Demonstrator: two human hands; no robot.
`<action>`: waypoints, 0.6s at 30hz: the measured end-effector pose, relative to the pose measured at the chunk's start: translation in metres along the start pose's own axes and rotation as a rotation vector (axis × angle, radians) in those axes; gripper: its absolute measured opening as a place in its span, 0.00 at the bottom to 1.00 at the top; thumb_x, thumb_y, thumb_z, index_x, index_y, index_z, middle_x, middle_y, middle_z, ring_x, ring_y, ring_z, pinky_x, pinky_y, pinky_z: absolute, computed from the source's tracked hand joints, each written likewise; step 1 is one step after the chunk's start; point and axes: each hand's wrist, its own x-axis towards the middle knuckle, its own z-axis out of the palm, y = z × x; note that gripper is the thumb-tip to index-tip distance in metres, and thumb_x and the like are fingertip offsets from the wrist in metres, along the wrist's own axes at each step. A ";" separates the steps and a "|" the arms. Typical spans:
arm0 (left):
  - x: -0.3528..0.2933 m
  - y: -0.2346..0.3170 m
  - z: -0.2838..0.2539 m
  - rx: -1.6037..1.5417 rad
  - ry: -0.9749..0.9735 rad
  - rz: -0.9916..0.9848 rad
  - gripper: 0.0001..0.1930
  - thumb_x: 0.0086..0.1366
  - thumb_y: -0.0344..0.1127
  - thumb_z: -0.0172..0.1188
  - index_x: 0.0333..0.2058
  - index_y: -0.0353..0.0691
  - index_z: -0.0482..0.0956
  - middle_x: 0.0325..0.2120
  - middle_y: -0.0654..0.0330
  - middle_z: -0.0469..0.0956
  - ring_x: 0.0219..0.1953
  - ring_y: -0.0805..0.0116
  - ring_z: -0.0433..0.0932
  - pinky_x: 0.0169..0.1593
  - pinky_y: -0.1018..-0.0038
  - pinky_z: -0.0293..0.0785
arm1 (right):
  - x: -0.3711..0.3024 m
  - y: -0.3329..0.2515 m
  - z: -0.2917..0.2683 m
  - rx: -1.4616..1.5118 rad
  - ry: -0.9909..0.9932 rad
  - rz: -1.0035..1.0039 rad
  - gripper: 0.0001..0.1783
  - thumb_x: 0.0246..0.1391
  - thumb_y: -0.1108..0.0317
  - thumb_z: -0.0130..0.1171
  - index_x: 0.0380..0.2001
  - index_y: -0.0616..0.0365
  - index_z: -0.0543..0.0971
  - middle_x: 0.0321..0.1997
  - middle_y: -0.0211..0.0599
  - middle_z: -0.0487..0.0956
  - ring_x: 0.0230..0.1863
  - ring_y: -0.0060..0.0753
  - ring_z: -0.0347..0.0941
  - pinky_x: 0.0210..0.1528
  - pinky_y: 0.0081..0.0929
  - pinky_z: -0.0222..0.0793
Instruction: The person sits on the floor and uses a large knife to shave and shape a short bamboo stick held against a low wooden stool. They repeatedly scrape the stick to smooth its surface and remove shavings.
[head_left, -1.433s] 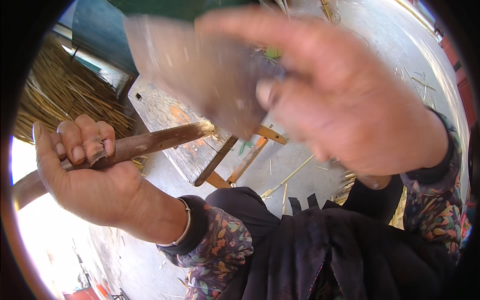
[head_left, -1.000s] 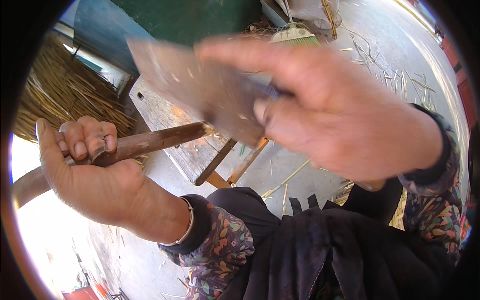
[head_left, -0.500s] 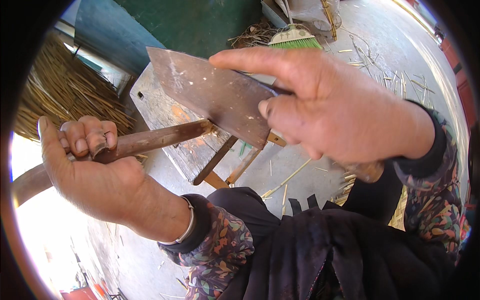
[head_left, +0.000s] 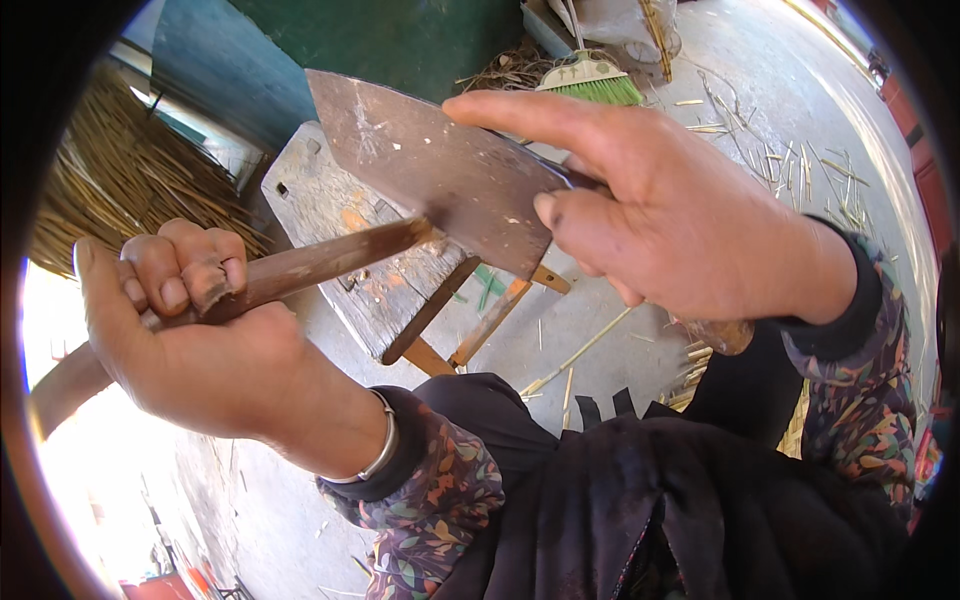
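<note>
Holding, right hand (head_left: 690,210): fingers wrapped round the handle (head_left: 725,337) of a cleaver (head_left: 430,165), index finger laid along its spine.
Cleaver face: broad, dull brown-grey, pale scratches and flecks; rounded wooden butt shows below palm.
Left hand (head_left: 210,340): fingers curled firmly about a stick (head_left: 325,266), thumb extended.
Stick, look: thick, rounded, reddish brown; tip rough and paler.
Stick, position: slants over the bench (head_left: 310,190), tip at the cleaver's lower edge; contact cannot be told.
Bench top: weathered grey wood, orange stains, pale chips.
Left background: heap of thin dry stalks (head_left: 130,180).
Far floor (head_left: 745,50): scattered straw (head_left: 808,165), green-bristled broom (head_left: 592,82).
</note>
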 end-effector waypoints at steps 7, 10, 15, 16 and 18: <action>-0.011 0.009 -0.002 -0.383 -0.305 0.117 0.18 0.68 0.43 0.40 0.18 0.45 0.64 0.17 0.64 0.66 0.29 0.66 0.69 0.38 0.66 0.67 | -0.039 0.019 -0.017 0.512 0.205 0.303 0.28 0.62 0.54 0.48 0.61 0.54 0.63 0.17 0.26 0.68 0.15 0.13 0.64 0.18 0.17 0.62; -0.035 0.001 0.028 -0.348 -0.162 0.132 0.22 0.69 0.49 0.36 0.22 0.45 0.72 0.27 0.62 0.72 0.44 0.59 0.71 0.54 0.57 0.65 | -0.053 0.045 -0.017 0.594 0.281 0.353 0.35 0.59 0.42 0.49 0.59 0.57 0.66 0.17 0.25 0.67 0.15 0.14 0.64 0.18 0.16 0.60; -0.070 -0.003 0.054 -0.417 -0.349 0.044 0.18 0.70 0.50 0.35 0.28 0.47 0.66 0.35 0.63 0.73 0.51 0.52 0.67 0.60 0.52 0.60 | -0.070 0.040 -0.033 0.758 0.298 0.287 0.37 0.56 0.36 0.49 0.54 0.58 0.69 0.17 0.26 0.67 0.15 0.14 0.64 0.17 0.14 0.58; -0.070 -0.005 0.053 -0.583 -0.605 -0.014 0.20 0.71 0.46 0.32 0.34 0.42 0.73 0.43 0.59 0.72 0.61 0.53 0.61 0.66 0.52 0.52 | -0.072 0.038 -0.038 0.782 0.319 0.265 0.37 0.56 0.35 0.49 0.53 0.58 0.70 0.17 0.26 0.67 0.15 0.14 0.65 0.16 0.14 0.58; -0.100 0.004 0.073 -0.556 -0.510 -0.106 0.14 0.70 0.43 0.37 0.30 0.44 0.69 0.42 0.59 0.72 0.63 0.50 0.57 0.68 0.51 0.49 | -0.073 0.039 -0.040 0.836 0.362 0.201 0.35 0.54 0.34 0.50 0.47 0.58 0.73 0.17 0.26 0.68 0.15 0.14 0.65 0.16 0.15 0.58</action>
